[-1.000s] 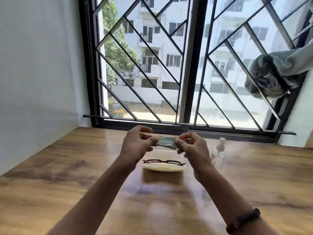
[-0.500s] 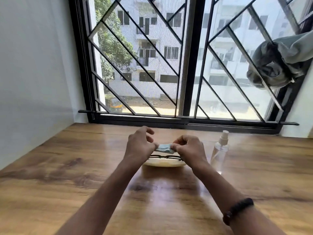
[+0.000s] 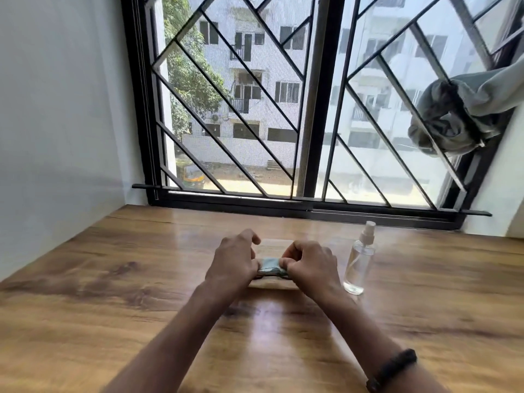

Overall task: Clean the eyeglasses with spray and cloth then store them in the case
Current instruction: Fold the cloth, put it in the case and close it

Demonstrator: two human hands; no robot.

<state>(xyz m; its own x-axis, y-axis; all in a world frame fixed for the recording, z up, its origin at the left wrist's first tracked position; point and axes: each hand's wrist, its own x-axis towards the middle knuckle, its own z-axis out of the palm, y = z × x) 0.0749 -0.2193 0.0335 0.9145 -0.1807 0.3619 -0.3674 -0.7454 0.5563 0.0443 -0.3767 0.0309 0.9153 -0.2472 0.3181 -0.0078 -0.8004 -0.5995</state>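
Presently: left hand [image 3: 235,260] and right hand [image 3: 310,263] pinch folded cloth [image 3: 269,267] over open case [image 3: 273,245]; closing apparently remains.

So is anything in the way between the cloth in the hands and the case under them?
Only the glasses, barely visible, lying on the case. Both hands, left and right, pinch the folded cloth just above them. The spray bottle stands off to the right.

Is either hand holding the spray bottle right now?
No. The spray bottle stands untouched on the table, right of the right hand, while both it and the left hand pinch the folded cloth.
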